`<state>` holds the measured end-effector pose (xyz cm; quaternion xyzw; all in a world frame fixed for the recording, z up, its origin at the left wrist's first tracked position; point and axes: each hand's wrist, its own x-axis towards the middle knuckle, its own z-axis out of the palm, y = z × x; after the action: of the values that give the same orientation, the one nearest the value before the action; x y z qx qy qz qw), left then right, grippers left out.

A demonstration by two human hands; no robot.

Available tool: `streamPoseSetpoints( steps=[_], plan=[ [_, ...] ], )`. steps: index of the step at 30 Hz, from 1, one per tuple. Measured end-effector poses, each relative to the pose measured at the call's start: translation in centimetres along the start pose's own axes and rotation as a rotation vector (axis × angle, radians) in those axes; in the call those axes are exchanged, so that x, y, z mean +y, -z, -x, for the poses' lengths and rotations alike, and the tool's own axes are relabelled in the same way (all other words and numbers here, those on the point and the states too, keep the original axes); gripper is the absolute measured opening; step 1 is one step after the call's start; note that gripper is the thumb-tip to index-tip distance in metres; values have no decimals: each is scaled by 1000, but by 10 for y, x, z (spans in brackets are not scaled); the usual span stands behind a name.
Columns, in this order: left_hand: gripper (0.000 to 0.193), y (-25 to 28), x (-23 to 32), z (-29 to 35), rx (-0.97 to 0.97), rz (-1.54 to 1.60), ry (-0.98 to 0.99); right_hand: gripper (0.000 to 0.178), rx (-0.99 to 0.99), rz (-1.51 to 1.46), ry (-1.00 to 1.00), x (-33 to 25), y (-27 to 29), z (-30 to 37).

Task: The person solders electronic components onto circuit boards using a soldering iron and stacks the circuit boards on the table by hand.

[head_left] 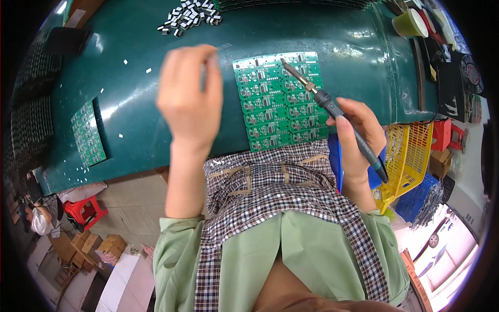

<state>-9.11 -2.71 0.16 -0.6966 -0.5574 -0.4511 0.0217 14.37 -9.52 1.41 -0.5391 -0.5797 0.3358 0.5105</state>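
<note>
My right hand point(358, 135) grips a soldering iron point(325, 100) by its dark handle. The iron slants up and left, its tip over the top row of a green circuit board panel point(266, 106). In the picture, contact between tip and panel cannot be made out. The panel lies flat in front of me and carries rows of repeated small circuits. My left hand point(189, 99), slightly blurred, hovers left of the panel. Its fingers are bent together with the thumb against them, and whatever is between the fingertips is hidden. Beyond it lies a pile of small black-and-white parts point(189, 18).
A second green panel point(88, 133) lies at the left of the green table point(135, 104), among scattered white bits. Dark racks point(31, 104) line the left edge. At the far right stands a green cup point(409, 23). Yellow crates point(410, 156) sit beside my right arm.
</note>
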Motion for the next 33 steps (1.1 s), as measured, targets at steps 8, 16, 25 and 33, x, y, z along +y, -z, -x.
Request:
streamPoseSetpoints(
  steps=[8,16,25,33],
  plan=[
    [7,-16,26,23,-264,1,257,16,-84,86,-3,-5,-17,-16],
    [7,-24,27,23,-269,-12,262,16,-125,130,-7,-5,-18,-21],
    [6,-26,28,24,-290,-63,250,16,-160,153,9,-5,-19,-22],
    [6,-27,27,26,-295,-63,245,16,-172,141,-17,-4,-20,-21]
  ],
)
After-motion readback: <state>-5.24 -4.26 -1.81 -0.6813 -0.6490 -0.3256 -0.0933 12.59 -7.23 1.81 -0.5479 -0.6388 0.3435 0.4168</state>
